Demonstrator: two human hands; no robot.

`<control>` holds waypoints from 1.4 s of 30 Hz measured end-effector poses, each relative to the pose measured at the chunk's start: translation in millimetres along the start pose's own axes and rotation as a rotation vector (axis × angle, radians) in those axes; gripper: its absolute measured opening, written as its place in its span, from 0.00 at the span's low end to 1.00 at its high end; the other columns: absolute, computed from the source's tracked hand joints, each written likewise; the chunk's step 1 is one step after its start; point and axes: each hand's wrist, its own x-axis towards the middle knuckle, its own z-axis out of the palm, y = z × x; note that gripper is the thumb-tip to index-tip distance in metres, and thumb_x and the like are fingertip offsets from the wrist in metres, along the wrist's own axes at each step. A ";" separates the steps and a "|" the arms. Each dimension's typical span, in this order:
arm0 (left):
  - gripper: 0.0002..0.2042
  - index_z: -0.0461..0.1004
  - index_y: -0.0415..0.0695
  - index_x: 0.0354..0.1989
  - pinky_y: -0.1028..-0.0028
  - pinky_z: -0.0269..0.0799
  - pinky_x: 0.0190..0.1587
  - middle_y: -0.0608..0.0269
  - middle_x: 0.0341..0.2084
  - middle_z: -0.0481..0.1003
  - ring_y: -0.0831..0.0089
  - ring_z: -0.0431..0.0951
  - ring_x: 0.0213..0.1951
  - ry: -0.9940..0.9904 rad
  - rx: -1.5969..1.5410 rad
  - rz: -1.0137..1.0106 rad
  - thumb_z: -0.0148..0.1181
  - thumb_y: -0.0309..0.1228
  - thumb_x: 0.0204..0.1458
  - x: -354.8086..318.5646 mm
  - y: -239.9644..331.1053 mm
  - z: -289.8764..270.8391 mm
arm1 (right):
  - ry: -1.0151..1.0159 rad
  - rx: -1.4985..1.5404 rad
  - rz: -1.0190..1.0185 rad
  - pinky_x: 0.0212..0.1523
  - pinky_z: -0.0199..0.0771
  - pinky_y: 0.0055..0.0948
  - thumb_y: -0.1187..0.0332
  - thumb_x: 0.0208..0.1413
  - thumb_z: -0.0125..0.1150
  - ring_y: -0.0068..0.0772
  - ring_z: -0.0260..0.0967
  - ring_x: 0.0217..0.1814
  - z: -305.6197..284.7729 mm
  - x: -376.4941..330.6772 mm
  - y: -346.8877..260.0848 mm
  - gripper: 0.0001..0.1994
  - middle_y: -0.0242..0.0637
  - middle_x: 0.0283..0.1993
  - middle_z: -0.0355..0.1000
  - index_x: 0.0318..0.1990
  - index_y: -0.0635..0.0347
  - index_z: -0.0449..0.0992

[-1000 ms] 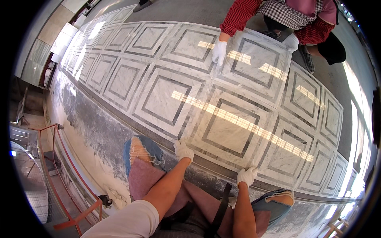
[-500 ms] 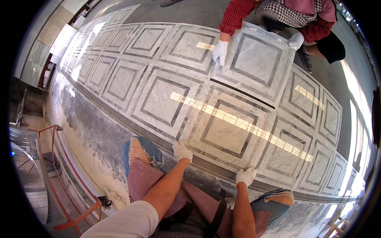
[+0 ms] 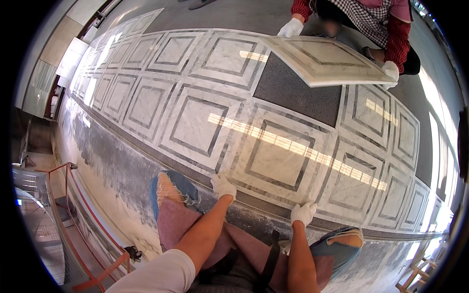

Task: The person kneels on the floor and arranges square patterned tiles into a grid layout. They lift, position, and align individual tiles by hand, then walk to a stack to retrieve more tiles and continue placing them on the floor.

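A long floor of marble tiles (image 3: pixel 195 127), each white-grey with a darker square frame, runs away from the person's hands toward the far left. The tile nearest to both hands, a square marble tile (image 3: pixel 278 156), lies flat in the row, and its near edge is just under the fingers. Beyond this tile, further from the hands, one place in the row is open and shows a dark grey bed (image 3: pixel 298 90). Above that bed a lifted tile (image 3: pixel 325 61) is tilted, held at its far corners by the two white-gloved hands of a co-worker (image 3: pixel 361 17) in a red and checked top.

The left hand (image 3: pixel 223 185), in a white glove, has its fingers bent on the near edge of the square marble tile; whether it grasps the edge or only presses on it, I cannot tell. The right hand (image 3: pixel 303 213), also gloved, rests in the same way on the same edge, to the right of the left hand, and its grip I cannot tell either. Below the hands are the person's knees in torn jeans (image 3: pixel 173 188).
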 end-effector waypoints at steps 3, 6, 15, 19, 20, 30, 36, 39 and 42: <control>0.27 0.64 0.40 0.54 0.64 0.62 0.58 0.50 0.55 0.58 0.52 0.60 0.56 0.015 0.029 -0.002 0.60 0.26 0.41 1.0 -2.5 1.3 | -0.028 0.024 0.008 0.59 0.65 0.40 0.65 0.47 0.59 0.54 0.58 0.62 -7.3 -0.7 -5.5 0.30 0.55 0.58 0.59 0.56 0.76 0.62; 0.27 0.63 0.40 0.54 0.64 0.62 0.58 0.49 0.55 0.58 0.52 0.59 0.57 0.002 0.022 -0.007 0.59 0.26 0.41 0.9 -1.6 2.4 | -0.085 0.045 0.031 0.58 0.66 0.41 0.65 0.47 0.59 0.54 0.59 0.61 -23.1 -0.1 -12.1 0.31 0.55 0.57 0.59 0.57 0.75 0.61; 0.27 0.62 0.41 0.53 0.63 0.62 0.59 0.49 0.56 0.57 0.51 0.59 0.57 -0.010 -0.007 -0.011 0.60 0.24 0.40 2.9 -2.6 3.6 | -0.112 -0.009 0.049 0.54 0.70 0.40 0.63 0.48 0.62 0.50 0.57 0.61 -20.7 0.6 -13.3 0.33 0.52 0.58 0.56 0.57 0.76 0.59; 0.27 0.63 0.42 0.54 0.63 0.63 0.59 0.49 0.57 0.57 0.51 0.59 0.57 -0.026 -0.007 -0.016 0.60 0.25 0.41 2.6 -0.9 1.2 | -0.090 -0.044 0.022 0.54 0.70 0.40 0.62 0.48 0.61 0.51 0.58 0.60 -7.2 3.8 -6.2 0.33 0.53 0.58 0.56 0.57 0.77 0.59; 0.27 0.63 0.42 0.54 0.63 0.63 0.59 0.49 0.57 0.57 0.51 0.59 0.57 -0.030 0.001 -0.015 0.60 0.25 0.41 1.4 1.0 -0.7 | -0.104 -0.049 0.026 0.54 0.70 0.40 0.62 0.48 0.61 0.51 0.58 0.60 -8.7 5.3 -7.1 0.33 0.53 0.58 0.56 0.57 0.77 0.59; 0.25 0.63 0.39 0.53 0.64 0.64 0.58 0.50 0.55 0.58 0.51 0.60 0.56 0.006 0.011 -0.008 0.58 0.25 0.43 1.6 0.8 2.8 | -0.054 -0.035 0.006 0.53 0.70 0.41 0.61 0.47 0.60 0.52 0.61 0.57 -10.3 3.9 -8.6 0.30 0.53 0.53 0.59 0.53 0.75 0.62; 0.26 0.62 0.37 0.54 0.64 0.63 0.58 0.49 0.55 0.58 0.51 0.60 0.56 -0.020 0.019 -0.005 0.59 0.25 0.42 0.3 3.4 1.1 | -0.124 -0.047 0.033 0.52 0.72 0.39 0.61 0.48 0.60 0.51 0.58 0.59 -17.4 4.6 -11.4 0.34 0.55 0.58 0.56 0.57 0.78 0.58; 0.27 0.61 0.37 0.54 0.65 0.63 0.58 0.48 0.55 0.58 0.51 0.60 0.55 0.003 0.032 -0.004 0.59 0.25 0.42 2.1 0.2 4.9 | -0.117 -0.045 0.027 0.52 0.72 0.39 0.61 0.48 0.60 0.51 0.58 0.59 -18.8 3.9 -13.4 0.34 0.55 0.59 0.55 0.57 0.79 0.59; 0.28 0.61 0.37 0.54 0.65 0.63 0.57 0.48 0.55 0.57 0.51 0.60 0.55 0.007 0.045 -0.012 0.59 0.26 0.42 3.2 -0.1 7.1 | -0.129 -0.045 0.035 0.52 0.72 0.39 0.61 0.48 0.60 0.51 0.58 0.60 -21.6 3.3 -14.9 0.34 0.56 0.59 0.55 0.57 0.79 0.59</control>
